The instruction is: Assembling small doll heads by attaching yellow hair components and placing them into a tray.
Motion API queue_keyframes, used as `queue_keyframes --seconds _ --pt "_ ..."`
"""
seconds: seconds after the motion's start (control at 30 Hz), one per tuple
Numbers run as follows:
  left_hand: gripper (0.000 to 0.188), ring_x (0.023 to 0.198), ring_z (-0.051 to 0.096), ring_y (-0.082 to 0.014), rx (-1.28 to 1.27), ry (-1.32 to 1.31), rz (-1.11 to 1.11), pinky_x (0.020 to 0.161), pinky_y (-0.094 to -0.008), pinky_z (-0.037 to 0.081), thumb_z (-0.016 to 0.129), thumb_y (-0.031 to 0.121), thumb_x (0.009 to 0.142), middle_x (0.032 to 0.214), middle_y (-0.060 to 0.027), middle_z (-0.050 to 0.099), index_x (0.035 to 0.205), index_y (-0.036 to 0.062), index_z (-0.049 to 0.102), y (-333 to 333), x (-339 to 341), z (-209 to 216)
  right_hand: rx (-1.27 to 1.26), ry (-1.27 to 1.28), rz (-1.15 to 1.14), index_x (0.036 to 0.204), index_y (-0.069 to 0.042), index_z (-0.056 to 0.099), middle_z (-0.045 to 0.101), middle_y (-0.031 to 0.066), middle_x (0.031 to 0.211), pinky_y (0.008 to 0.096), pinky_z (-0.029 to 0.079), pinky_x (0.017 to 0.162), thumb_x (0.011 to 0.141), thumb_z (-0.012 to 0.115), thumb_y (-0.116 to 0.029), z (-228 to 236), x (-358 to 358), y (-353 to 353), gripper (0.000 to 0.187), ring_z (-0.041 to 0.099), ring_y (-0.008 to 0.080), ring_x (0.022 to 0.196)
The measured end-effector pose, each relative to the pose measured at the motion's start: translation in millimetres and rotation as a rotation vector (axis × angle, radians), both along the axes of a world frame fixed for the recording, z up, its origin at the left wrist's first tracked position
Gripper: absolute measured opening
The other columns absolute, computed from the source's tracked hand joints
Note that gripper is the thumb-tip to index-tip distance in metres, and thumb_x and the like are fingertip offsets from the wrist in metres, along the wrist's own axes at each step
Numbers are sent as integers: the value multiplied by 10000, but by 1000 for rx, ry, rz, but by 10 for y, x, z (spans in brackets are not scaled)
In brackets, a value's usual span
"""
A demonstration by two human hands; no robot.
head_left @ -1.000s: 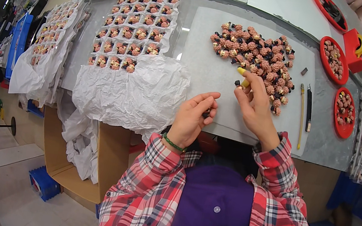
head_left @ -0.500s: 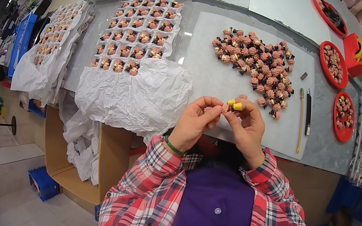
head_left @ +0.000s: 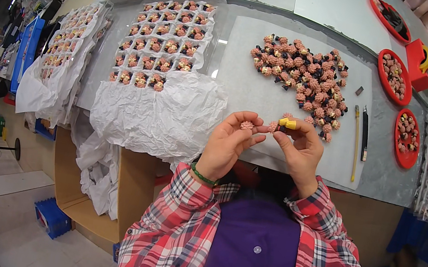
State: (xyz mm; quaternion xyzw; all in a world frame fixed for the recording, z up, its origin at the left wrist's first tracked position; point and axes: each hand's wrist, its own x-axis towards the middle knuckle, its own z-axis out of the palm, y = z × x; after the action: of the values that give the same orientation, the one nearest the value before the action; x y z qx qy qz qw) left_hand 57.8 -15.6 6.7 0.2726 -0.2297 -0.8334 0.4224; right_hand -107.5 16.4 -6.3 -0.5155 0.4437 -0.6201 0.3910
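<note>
My left hand (head_left: 227,143), with a green bracelet at its wrist, has its fingers curled around a small pink knobbly piece (head_left: 247,125). Close to its fingertips, my right hand (head_left: 302,152) pinches a small figurine (head_left: 273,127) with a pink knobbly part. Yellow finger covers (head_left: 288,123) sit on fingers of my right hand and partly hide the figurine. Just beyond both hands lies a heap of similar figurines (head_left: 307,73), pink with dark and cream parts, on a white sheet (head_left: 233,91).
To the left, a compartment tray of figurines (head_left: 166,33) is partly covered by white tissue paper (head_left: 157,115); another filled tray (head_left: 67,42) stands beyond. A brush (head_left: 356,147) and black pen-like tool (head_left: 364,134) lie at right, beside red bowls (head_left: 394,76). Below stands a cardboard box (head_left: 130,187).
My hands have drawn slightly apart, the right one moving a little to the right with its figurine. The pink piece in my left fingers now shows more fully.
</note>
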Motion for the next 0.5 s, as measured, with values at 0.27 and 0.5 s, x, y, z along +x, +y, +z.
queue_keyframes --seconds 0.27,0.5 --pt "382 1094 522 -206 -306 -272 55 910 -306 456 535 1 870 1191 -126 499 1238 -32 437 17 2 22 212 -226 194 956 18 571 618 83 888 253 502 758 783 655 35 129 -4 -19 193 618 141 822" --pt "402 1018 520 -159 -639 -435 13 854 -264 448 567 -40 834 1187 -100 490 1225 -34 478 138 47 126 270 -271 242 917 17 593 610 65 861 230 488 710 844 603 -17 80 86 -50 81 596 112 773"
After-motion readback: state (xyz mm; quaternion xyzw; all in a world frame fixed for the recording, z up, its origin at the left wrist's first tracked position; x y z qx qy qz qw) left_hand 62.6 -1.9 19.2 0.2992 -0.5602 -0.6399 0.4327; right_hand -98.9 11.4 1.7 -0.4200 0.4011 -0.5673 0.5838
